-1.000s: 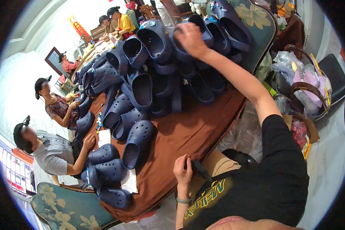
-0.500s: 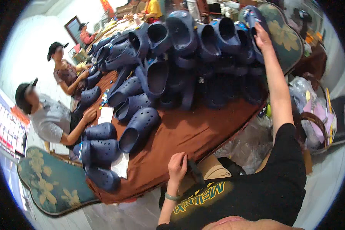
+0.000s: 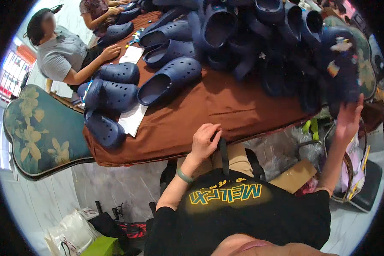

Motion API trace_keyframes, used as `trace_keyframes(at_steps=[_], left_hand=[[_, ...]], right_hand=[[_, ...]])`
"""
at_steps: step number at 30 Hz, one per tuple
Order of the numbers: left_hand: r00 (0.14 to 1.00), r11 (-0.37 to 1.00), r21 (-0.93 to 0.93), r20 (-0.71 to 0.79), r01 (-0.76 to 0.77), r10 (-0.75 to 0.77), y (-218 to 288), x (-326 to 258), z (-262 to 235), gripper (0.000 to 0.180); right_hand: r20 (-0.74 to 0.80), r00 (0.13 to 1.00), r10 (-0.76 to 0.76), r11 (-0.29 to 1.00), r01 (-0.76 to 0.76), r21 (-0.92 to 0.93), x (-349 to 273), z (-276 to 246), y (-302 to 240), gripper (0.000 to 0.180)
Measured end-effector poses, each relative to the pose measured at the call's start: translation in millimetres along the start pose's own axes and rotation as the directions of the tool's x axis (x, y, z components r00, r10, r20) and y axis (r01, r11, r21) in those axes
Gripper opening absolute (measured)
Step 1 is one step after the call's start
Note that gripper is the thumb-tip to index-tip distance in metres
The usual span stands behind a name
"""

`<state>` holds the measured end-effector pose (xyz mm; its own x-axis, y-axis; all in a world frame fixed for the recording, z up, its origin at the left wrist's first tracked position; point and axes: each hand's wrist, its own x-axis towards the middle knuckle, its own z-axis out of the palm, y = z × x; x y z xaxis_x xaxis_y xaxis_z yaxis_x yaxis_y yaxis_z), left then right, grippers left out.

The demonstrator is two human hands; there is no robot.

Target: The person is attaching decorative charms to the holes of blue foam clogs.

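A brown-draped table (image 3: 243, 102) stands on marbled floor (image 3: 98, 181); right hand (image 3: 349, 118) grips a clog (image 3: 347, 81) by its near end, left hand (image 3: 205, 141) curls, contents unclear from here.

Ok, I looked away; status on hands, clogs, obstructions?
Right hand at decorated clog, grip blurred. Left hand curled by black strap. Piled clogs crowd decorated clog's left.

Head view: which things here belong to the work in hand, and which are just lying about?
Likely part of the work:
navy clog with charms, blurred, held in the right hand
other navy clogs on the brown cloth
small colourful pieces near them

Likely just lying about:
white bag on the floor
lime-green bag beside it
brown cardboard near the right forearm
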<state>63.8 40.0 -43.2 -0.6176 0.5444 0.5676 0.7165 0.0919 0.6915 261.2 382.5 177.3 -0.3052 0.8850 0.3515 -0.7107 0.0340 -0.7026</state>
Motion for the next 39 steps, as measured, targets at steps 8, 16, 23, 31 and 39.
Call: trace_keyframes(at_steps=[8,16,23,31,39], left_hand=[[0.942,0.802,-0.513,0.288,0.305,-0.174,65,-11,38,0.123],[0.896,0.658,-0.632,0.141,0.409,-0.421,42,-6,-42,0.121],[0.754,0.692,-0.362,0.512,0.624,-0.412,-36,16,-133,0.085],[0.796,0.791,-0.136,0.233,0.596,-0.559,3,12,-153,0.018],[0.475,-0.012,-0.633,0.592,0.774,-0.651,11,27,-83,0.033]], right_hand=[[0.445,0.665,0.599,0.616,-0.738,0.274,-176,5,111,0.049],[0.458,0.577,0.676,0.564,-0.805,0.182,-259,68,130,0.055],[0.712,0.604,0.359,0.784,0.218,-0.581,-187,67,183,0.028],[0.601,0.025,0.799,0.589,-0.234,-0.774,-122,120,241,0.057],[0.826,-0.032,0.563,0.771,0.380,-0.511,-121,110,267,0.045]])
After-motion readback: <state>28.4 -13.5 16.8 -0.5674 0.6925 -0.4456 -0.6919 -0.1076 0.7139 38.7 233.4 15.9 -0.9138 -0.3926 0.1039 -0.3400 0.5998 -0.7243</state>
